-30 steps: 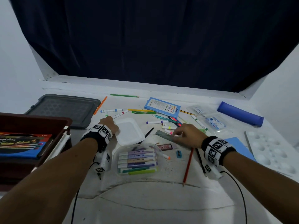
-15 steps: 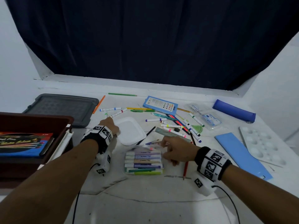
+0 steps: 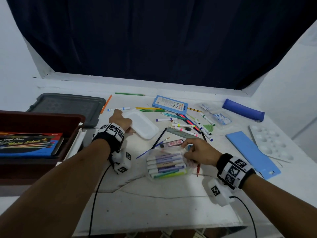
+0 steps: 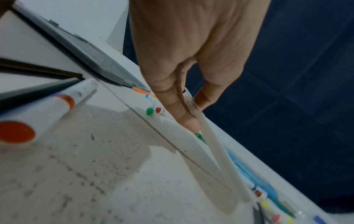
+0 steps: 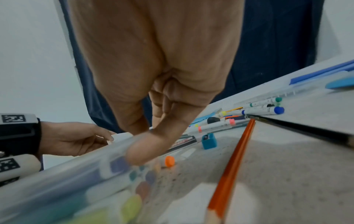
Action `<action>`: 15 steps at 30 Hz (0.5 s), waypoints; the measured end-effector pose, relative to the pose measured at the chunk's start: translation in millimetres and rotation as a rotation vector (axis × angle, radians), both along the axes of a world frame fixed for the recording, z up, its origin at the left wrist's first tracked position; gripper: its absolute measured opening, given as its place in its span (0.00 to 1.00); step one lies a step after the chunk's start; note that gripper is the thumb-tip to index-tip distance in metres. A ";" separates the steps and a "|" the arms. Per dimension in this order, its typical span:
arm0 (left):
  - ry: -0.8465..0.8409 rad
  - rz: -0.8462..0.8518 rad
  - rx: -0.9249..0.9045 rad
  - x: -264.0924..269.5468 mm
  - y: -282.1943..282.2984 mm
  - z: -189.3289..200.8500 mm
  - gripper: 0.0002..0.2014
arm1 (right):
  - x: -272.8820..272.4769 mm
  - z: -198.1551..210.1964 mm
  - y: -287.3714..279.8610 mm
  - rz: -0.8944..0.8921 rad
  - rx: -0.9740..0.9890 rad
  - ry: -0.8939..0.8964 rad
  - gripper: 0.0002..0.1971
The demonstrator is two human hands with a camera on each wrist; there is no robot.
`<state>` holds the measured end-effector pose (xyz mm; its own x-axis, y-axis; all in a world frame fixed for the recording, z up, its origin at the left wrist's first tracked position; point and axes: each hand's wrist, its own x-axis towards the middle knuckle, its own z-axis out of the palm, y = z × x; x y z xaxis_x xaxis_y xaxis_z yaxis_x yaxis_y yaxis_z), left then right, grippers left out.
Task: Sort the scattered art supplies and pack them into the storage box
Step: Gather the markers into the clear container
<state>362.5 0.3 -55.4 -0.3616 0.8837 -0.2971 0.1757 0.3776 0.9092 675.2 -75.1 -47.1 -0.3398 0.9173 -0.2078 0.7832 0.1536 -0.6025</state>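
My left hand [image 3: 120, 121] pinches the near-left edge of a white lid [image 3: 142, 125], tilted up off the table; in the left wrist view the lid [image 4: 216, 159] sits between fingers and thumb. My right hand [image 3: 193, 150] grips the right end of a clear case of pastel highlighters [image 3: 165, 164]. The right wrist view shows my thumb [image 5: 141, 151] pressed on the case's rim [image 5: 67, 180]. The dark red storage box [image 3: 51, 117] stands at the left with a flat pencil set inside.
A grey tray lid [image 3: 68, 107] lies behind the storage box. Loose markers [image 3: 188, 126], a blue card box [image 3: 169, 104], a blue pouch [image 3: 243, 109], a blue flat strip [image 3: 252, 153] and a white palette [image 3: 272, 143] cover the right. A red pencil [image 5: 229, 174] and a blue sharpener [image 5: 208, 141] lie beside the case.
My right hand left the ruler, came back toward me and took hold of the highlighter case's right end. My left hand stayed on the white lid.
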 end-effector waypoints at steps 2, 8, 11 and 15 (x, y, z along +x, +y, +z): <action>-0.093 0.021 0.054 -0.8 -2.3 0.1 0.32 | -4.6 -6.0 -1.7 -0.076 0.012 0.044 0.08; -0.360 0.060 0.162 16.6 -51.2 31.6 0.14 | -22.2 -14.5 -7.2 -0.279 -0.013 0.281 0.06; -0.399 0.021 0.186 24.3 -75.0 39.3 0.07 | -28.2 -12.5 -9.5 -0.364 -0.018 0.440 0.03; -0.409 -0.049 0.190 38.8 -105.5 39.1 0.09 | -26.2 -5.3 -14.4 -0.421 0.087 0.479 0.11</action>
<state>401.3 -105.2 -16.3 -0.2043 0.9495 -0.2381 -0.1992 0.1978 0.9598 649.0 -89.6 -52.4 0.0164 0.9990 -0.0412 0.4342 -0.0443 -0.8997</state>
